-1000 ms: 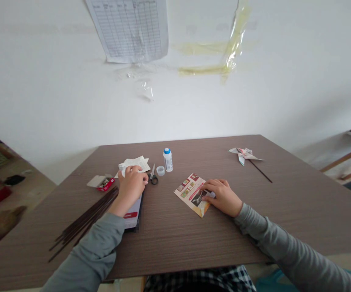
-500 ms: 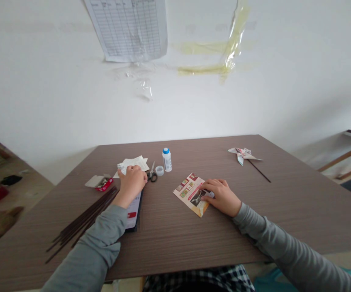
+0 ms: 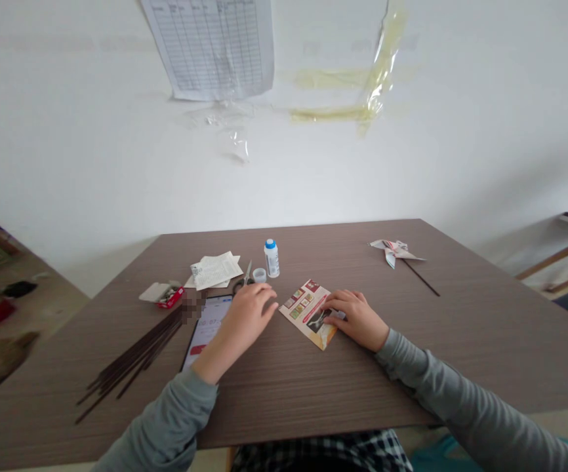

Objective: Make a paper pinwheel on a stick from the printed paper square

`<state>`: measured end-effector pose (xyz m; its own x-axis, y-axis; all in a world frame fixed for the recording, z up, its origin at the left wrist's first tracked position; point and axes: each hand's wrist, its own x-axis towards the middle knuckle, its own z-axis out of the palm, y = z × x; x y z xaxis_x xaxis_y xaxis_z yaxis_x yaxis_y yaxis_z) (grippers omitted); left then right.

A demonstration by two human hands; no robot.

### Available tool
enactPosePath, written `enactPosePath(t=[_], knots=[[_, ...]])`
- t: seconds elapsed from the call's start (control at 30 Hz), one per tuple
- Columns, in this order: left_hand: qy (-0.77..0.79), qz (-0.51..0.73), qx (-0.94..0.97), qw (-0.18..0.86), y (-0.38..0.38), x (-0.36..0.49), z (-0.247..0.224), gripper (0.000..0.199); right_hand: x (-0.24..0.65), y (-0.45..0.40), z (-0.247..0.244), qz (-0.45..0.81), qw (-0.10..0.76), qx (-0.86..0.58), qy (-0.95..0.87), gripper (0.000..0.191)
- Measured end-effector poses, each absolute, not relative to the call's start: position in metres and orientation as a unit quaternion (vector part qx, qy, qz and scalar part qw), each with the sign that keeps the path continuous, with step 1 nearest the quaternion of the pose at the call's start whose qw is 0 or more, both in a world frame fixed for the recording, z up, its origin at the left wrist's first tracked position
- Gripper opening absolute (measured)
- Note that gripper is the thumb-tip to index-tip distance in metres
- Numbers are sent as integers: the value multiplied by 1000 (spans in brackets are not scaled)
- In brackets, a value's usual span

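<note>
Laminate tabletop (image 3: 284, 400), left hand (image 3: 244, 321) curled near leaflet (image 3: 304, 311), right hand (image 3: 357, 320) on it

Head-worn cam, looking fwd & down, close over table (image 3: 343, 393), far wall (image 3: 92, 164) in top half

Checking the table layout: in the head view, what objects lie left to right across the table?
Small red-and-white box, loose papers, scissors, blue-capped white bottle, folded printed leaflet, paper pinwheel on a stick.
</note>
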<state>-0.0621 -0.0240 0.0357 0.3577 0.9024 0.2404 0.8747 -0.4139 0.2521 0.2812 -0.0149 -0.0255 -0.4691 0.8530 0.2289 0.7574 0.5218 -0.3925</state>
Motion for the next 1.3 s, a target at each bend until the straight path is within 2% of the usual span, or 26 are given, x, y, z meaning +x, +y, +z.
enactPosePath(t=[0.17,0.37,0.47,0.57,0.7,0.83,1.17,1.3], knots=[[486,170,853,86,-35,-34,4,47,274,-13,-26,125,203,-469,-850,23],[489,79,858,132,-44,-16,-3,65,273,-13,-29,113,210,-460,-855,22],[490,51,860,135,-47,-15,0,66,272,-12,-34,102,222,-456,-856,32],[497,55,855,137,-49,-15,1,67,270,-11,-40,87,221,-448,-862,52],[500,73,852,134,-50,-16,-1,66,269,-9,-48,62,152,-449,-878,69],[502,66,853,127,-53,-15,-1,65,270,-10,-52,44,112,-449,-886,71],[527,45,835,154,-47,-24,11,67,255,-1,-52,48,127,-451,-882,69],[550,42,821,149,-43,-32,16,66,238,13,-52,38,104,-448,-887,70]])
